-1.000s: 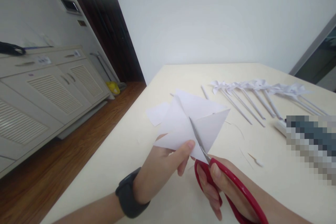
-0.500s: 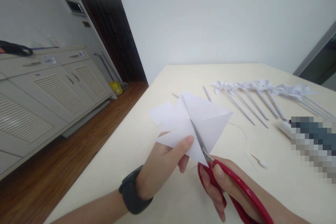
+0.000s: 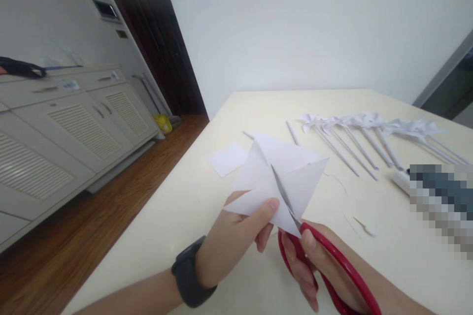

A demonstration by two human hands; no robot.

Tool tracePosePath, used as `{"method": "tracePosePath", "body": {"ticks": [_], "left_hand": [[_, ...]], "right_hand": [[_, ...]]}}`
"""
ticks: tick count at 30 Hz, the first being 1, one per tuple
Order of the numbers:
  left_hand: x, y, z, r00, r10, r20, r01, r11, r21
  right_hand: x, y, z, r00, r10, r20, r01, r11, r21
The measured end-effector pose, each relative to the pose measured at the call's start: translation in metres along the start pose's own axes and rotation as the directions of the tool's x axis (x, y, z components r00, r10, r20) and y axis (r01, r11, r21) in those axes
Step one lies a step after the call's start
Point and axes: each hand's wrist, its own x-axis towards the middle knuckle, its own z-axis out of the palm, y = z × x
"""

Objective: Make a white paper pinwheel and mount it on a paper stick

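A square sheet of white paper (image 3: 247, 182), slit inward from its corners, is pinched in my left hand (image 3: 246, 226), thumb on top and fingers underneath. My right hand (image 3: 314, 256) grips red-handled scissors (image 3: 343, 258). Their blades lie along a slit running from the near corner toward the middle of the sheet. Part of the lower blade is hidden by the paper. Behind the sheet, another white paper piece (image 3: 227, 157) lies flat on the table.
White paper pinwheels (image 3: 343, 120) on rolled sticks lie in a row across the back right of the table (image 3: 258, 108). A loose paper stick (image 3: 292, 133) rests behind the sheet. At right are a small white-tipped item (image 3: 365, 228), thin threads and a blurred-out object (image 3: 443, 202).
The sheet and my left hand have shifted slightly right and down. The scissor blades now reach along the slit, looking closer together.
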Motion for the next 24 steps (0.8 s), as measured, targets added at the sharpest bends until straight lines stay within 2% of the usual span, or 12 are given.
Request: {"method": "tracePosePath", "body": {"ticks": [5,10,17,19,21,23,24], "left_hand": [[0.0,0.0,0.0,1.0,0.001,0.023,-0.001,1.0,-0.014],[0.0,0.0,0.001,1.0,0.01,0.0,-0.01,1.0,-0.012],[0.0,-0.001,0.001,1.0,0.004,-0.016,-0.005,0.997,-0.074],[0.002,-0.002,-0.003,0.997,-0.006,-0.071,-0.005,0.988,-0.153],[0.007,0.0,-0.007,0.985,-0.01,-0.175,-0.037,0.964,-0.264],[0.012,0.003,-0.011,0.951,0.005,-0.308,-0.125,0.92,-0.371],[0.015,0.005,-0.013,0.935,0.012,-0.354,-0.167,0.897,-0.41]], "right_hand": [[0.001,0.004,-0.001,1.0,0.022,0.01,-0.022,1.0,0.019],[0.0,0.004,-0.001,1.0,0.007,0.014,-0.008,0.998,0.06],[0.0,0.0,0.0,0.999,0.01,0.031,-0.011,1.0,0.023],[-0.001,-0.006,-0.001,0.999,0.015,0.044,-0.014,1.0,-0.015],[-0.002,-0.012,-0.004,0.995,0.055,0.081,-0.049,0.996,-0.074],[-0.004,-0.019,-0.011,0.986,0.127,0.111,-0.104,0.975,-0.194],[-0.004,-0.021,-0.015,0.985,0.15,0.084,-0.119,0.948,-0.294]]}}
